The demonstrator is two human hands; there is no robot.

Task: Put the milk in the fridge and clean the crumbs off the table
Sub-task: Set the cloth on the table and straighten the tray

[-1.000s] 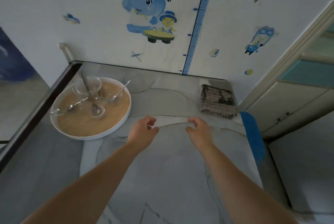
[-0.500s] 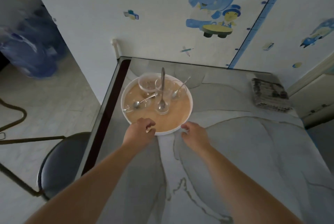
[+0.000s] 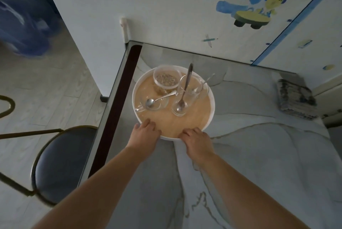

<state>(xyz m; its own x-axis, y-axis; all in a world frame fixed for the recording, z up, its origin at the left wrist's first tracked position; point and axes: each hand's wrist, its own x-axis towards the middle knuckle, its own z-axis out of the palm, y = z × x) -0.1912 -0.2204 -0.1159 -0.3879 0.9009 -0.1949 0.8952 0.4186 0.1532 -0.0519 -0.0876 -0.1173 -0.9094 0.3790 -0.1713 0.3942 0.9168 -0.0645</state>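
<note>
A round white-rimmed tray [image 3: 211,107] with a wooden floor sits at the table's far left. It carries a clear bowl of cereal crumbs [image 3: 166,78], a tall glass with a spoon [image 3: 182,99], a second glass [image 3: 199,89] and a shallow glass dish with a spoon [image 3: 153,102]. My left hand [image 3: 146,133] grips the tray's near-left rim, fingers curled over the edge. My right hand [image 3: 197,139] holds the near-right rim the same way. No milk is in view.
The marble-patterned table [image 3: 259,158] stands against a wall with cartoon stickers. A folded dark cloth [image 3: 294,99] lies at the far right. A black round chair [image 3: 63,162] stands left of the table. Blue water bottles [image 3: 24,21] are on the floor, far left.
Both hands moved from the middle of the table to the tray's near rim and took hold of it. The view swung left and closer to the tray.
</note>
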